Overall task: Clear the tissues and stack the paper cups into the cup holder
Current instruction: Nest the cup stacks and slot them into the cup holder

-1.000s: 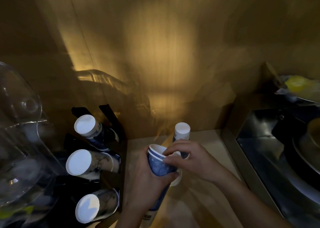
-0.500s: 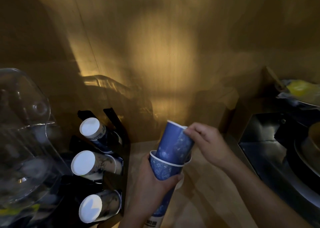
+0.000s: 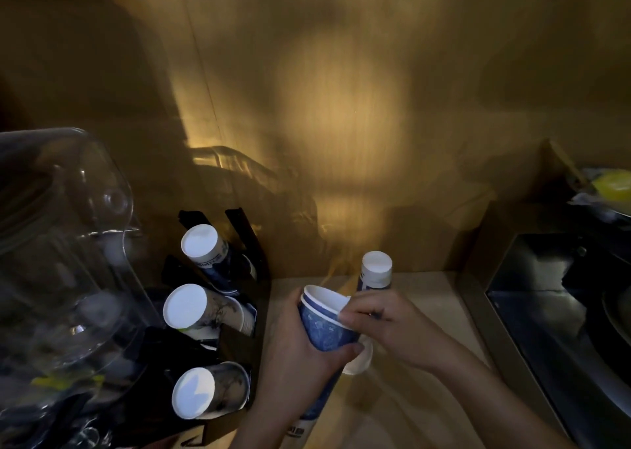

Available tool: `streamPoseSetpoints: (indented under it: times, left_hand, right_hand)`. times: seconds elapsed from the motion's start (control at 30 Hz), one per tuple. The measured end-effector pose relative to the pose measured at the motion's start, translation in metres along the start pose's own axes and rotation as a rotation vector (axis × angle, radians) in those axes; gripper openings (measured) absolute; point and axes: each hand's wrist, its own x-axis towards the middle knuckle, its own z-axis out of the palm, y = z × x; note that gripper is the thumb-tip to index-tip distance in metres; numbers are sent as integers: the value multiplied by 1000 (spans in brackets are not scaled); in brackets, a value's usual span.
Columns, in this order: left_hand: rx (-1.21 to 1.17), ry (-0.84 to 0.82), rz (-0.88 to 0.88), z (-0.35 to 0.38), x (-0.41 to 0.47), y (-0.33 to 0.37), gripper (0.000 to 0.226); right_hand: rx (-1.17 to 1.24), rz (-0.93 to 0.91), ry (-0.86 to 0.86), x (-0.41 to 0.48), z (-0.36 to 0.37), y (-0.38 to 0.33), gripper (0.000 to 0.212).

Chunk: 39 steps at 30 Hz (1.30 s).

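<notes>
I'm seeing left hand wrapping the blue cup stack mid-body | right hand fingers pinching its top rim | cup holder sitting just left

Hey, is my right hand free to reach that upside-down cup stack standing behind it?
Probably yes. The inverted stack of blue paper cups stands just beyond the right hand, nothing between them, though its fingers first need to release the blue cups the left hand holds.

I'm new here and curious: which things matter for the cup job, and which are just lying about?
Job:
blue cups in left hand
right hand
upturned stack
cup holder

Lying about:
glass cover
sink
yellow thing
</notes>
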Motion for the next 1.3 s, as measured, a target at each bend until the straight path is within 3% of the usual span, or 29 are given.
streamPoseSetpoints:
  times: [0.17,0.27,0.33,0.37,0.43,0.53,0.67,0.77,1.0,1.3]
  left_hand:
    - [10,-11,-69,-6,-2,-1,99]
    - [-276,-164,-331,-13,10,4,98]
    - [-577,-351,-438,-24,12,1,86]
    - [-669,-393,-434,-28,12,-4,65]
    - [-758,-346,-517,-29,15,-13,35]
    - [-897,-279,-500,-37,6,-31,49]
    - [-645,-269,-246,-44,3,-27,77]
    - [-354,-133,-165,-43,-1,-15,85]
    - [-337,116,32,-62,0,-1,72]
    - [-154,258,210,-131,39,22,63]
  right_hand:
    - [3,22,71,8,4,4,23]
    - [51,77,238,19,12,12,30]
    - [102,161,369,26,17,19,34]
    - [133,209,419,29,20,21,33]
    - [233,320,484,34,22,21,29]
    - [420,441,542,38,20,18,23]
    - [576,520,535,40,23,11,19]
    - [556,553,475,46,33,7,16]
    - [457,501,329,70,48,-7,21]
    - [343,203,212,140,60,-65,30]
